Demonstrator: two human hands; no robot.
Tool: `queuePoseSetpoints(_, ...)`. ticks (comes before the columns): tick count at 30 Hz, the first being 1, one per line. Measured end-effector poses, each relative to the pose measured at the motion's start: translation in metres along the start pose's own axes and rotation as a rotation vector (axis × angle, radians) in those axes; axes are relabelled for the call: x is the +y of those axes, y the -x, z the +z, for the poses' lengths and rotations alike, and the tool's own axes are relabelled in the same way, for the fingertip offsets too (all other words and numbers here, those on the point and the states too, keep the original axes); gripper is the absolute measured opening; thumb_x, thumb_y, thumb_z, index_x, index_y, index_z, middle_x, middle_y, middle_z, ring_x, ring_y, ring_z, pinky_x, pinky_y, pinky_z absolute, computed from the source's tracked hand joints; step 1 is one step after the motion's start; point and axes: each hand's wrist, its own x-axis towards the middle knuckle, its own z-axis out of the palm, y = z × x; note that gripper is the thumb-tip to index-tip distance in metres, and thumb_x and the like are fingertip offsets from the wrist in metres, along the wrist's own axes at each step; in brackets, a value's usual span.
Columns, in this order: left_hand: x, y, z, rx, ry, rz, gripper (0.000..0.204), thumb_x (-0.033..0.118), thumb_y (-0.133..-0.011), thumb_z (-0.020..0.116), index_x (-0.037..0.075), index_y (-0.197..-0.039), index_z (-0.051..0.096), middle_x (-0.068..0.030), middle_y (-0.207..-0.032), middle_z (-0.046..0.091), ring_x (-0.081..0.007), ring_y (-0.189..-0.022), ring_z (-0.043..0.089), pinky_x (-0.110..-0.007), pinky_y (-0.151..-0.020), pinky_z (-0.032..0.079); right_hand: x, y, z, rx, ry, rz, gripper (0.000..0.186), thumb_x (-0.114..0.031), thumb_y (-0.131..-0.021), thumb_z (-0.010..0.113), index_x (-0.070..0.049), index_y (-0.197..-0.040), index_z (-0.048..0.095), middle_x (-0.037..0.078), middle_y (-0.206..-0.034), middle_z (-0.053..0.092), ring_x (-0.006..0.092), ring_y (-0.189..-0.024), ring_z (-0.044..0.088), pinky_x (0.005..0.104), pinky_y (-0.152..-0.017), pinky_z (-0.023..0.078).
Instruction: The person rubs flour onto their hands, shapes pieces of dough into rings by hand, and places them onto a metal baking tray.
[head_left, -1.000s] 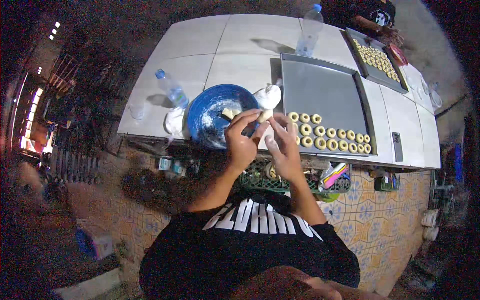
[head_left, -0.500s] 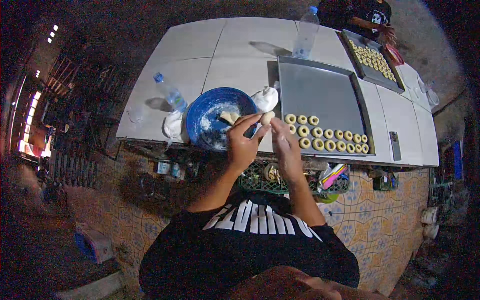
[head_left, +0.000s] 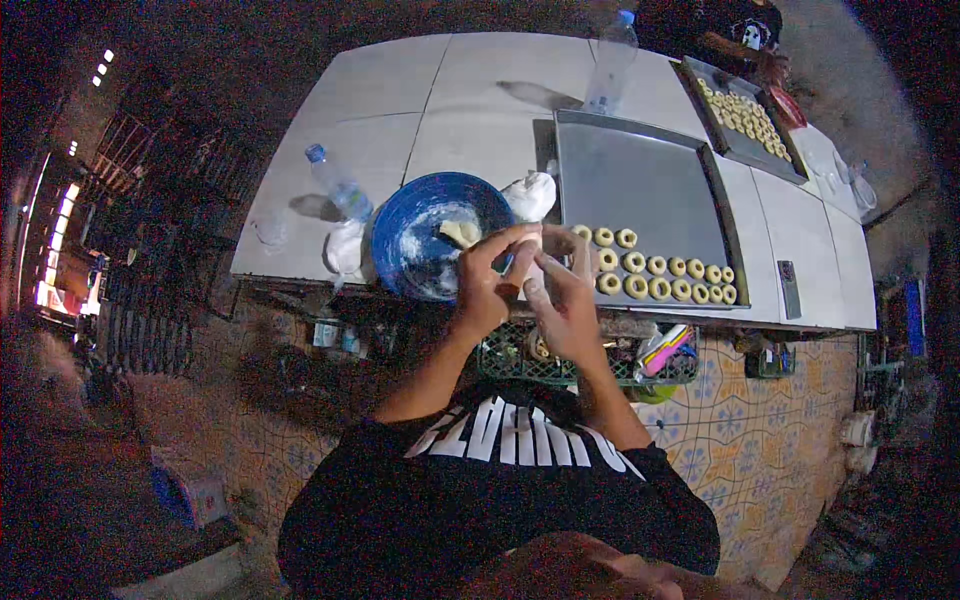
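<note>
The left hand (head_left: 487,288) and right hand (head_left: 570,300) pinch a mostly hidden pale dough lump (head_left: 533,239). Left of them sits a round blue bowl (head_left: 440,184); right, a grey metal tray (head_left: 640,180).

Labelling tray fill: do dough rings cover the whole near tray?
No, the dough rings lie only in rows along the near side of the tray.

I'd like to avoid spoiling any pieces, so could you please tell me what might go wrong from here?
The right hand is close to the nearest dough rings on the large tray, so a sideways brush might dent them.

The blue bowl sits at the front edge of the table, close to the left hand; a bump could perhaps shift or tip it.
</note>
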Motion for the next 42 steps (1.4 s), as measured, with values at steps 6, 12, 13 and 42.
queuePoseSetpoints(6,-0.001,-0.003,-0.007,-0.065,-0.033,0.096,0.024,0.008,-0.101,0.063,0.001,-0.121,0.073,-0.0164,-0.118,0.076,-0.0255,-0.109,0.073,-0.038,-0.097,0.056,-0.011,0.001,-0.008,-0.032,0.290,-0.042,0.060,-0.048,-0.091,0.075,-0.009,-0.136,0.070,0.025,-0.156,0.038,0.0491,-0.146,0.030,0.0604,-0.120,0.025)
queuePoseSetpoints(12,0.004,-0.012,-0.010,-0.225,0.138,0.112,0.025,0.013,-0.105,0.059,0.000,-0.123,0.070,-0.0144,-0.123,0.073,-0.0262,-0.117,0.068,-0.038,-0.105,0.050,0.009,-0.002,-0.008,0.002,-0.038,0.035,0.058,-0.053,-0.100,0.061,-0.003,-0.125,0.075,0.020,-0.154,0.044,0.0418,-0.143,0.039,0.0544,-0.121,0.027)
queuePoseSetpoints(13,0.005,-0.012,-0.010,-0.248,0.183,0.105,0.026,0.016,-0.107,0.057,-0.001,-0.122,0.069,-0.0149,-0.124,0.072,-0.0266,-0.120,0.066,-0.039,-0.107,0.048,0.014,-0.002,-0.006,0.015,-0.220,0.073,0.060,-0.054,-0.103,0.056,-0.002,-0.124,0.075,0.019,-0.152,0.046,0.0392,-0.142,0.042,0.0529,-0.121,0.028)
queuePoseSetpoints(42,0.010,-0.004,-0.016,-0.289,0.255,-0.244,0.032,0.020,-0.111,0.054,-0.005,-0.127,0.066,-0.0127,-0.121,0.073,-0.0193,-0.109,0.072,-0.033,-0.098,0.055,0.026,0.003,0.007,-0.014,-0.561,0.176,0.056,-0.046,-0.112,0.045,0.003,-0.119,0.072,0.013,-0.143,0.055,0.0258,-0.134,0.051,0.0426,-0.114,0.038)
